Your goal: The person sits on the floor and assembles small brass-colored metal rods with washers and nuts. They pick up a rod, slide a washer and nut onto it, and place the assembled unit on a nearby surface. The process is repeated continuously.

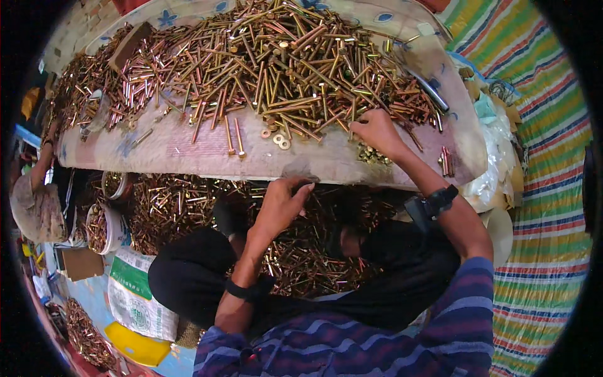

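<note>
A large heap of long, brassy bolts [276, 63] covers the far part of a cloth-covered work surface [201, 147]. My right hand [379, 133] is at the heap's near right edge, its fingers pinched among bolt ends. Whatever they grip is hidden. A small pile of nuts [375, 156] lies under that wrist. My left hand [281, 202] hangs at the surface's front edge, thumb and fingers closed together; what they hold, if anything, cannot be made out. Several flat washers [281, 142] and two separate bolts [235, 138] lie on the cloth between the hands and the left side.
More bolts [301, 267] lie below, around my legs. White buckets [115, 229] and a white-green sack [141, 292] stand at left. A metal rod [428, 91] lies at the heap's right. Another person's arm [44, 160] reaches in at far left. Striped sheeting [540, 207] spreads at right.
</note>
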`<state>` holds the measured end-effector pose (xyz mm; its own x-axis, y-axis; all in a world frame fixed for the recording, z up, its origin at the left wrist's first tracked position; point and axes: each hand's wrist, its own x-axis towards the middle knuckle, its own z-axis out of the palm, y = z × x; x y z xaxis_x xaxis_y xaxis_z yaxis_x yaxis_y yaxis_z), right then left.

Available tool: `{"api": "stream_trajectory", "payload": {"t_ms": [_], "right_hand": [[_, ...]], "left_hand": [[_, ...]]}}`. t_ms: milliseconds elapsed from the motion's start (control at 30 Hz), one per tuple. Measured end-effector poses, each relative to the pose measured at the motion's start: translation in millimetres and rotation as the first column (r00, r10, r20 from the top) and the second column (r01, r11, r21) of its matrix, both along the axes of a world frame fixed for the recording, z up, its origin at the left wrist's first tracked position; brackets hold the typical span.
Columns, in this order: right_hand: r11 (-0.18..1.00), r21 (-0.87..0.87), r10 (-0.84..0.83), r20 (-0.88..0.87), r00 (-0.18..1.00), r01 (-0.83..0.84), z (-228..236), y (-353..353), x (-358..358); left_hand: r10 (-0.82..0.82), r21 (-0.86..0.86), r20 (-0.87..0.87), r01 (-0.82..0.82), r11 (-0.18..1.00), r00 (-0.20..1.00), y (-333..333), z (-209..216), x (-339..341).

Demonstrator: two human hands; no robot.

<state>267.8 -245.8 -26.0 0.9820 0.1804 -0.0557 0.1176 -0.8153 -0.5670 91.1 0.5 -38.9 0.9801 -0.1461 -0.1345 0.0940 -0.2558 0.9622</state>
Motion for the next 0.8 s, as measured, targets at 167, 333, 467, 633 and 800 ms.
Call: {"api": "stream_trajectory", "payload": {"t_ms": [167, 333, 467, 633, 800], "right_hand": [[0.952, 0.305, 0.043, -0.185, 0.982, 0.016, 22, 10, -22], [0.899, 0.409, 0.323, -0.378, 0.867, -0.156, 45, 35, -69], [0.816, 0.528, 0.451, -0.331, 0.829, -0.234, 48, 54, -95], [0.809, 0.477, 0.522, -0.313, 0.793, -0.344, 52, 49, -99], [0.828, 0.376, 0.49, -0.122, 0.863, -0.416, 50, 10, -71]], "left_hand": [[0.011, -0.072, -0.072, -0.016, 0.997, 0.997, -1, 3, 1], [-0.053, -0.297, -0.228, -0.018, 0.955, 0.972, -2, 11, 2], [-0.063, -0.44, -0.267, -0.063, 0.896, 0.962, -1, 16, -2], [-0.126, -0.45, -0.247, 0.002, 0.893, 0.961, 1, 14, -3], [-0.114, -0.435, -0.257, -0.009, 0.9, 0.96, 0, 7, -1]]}}
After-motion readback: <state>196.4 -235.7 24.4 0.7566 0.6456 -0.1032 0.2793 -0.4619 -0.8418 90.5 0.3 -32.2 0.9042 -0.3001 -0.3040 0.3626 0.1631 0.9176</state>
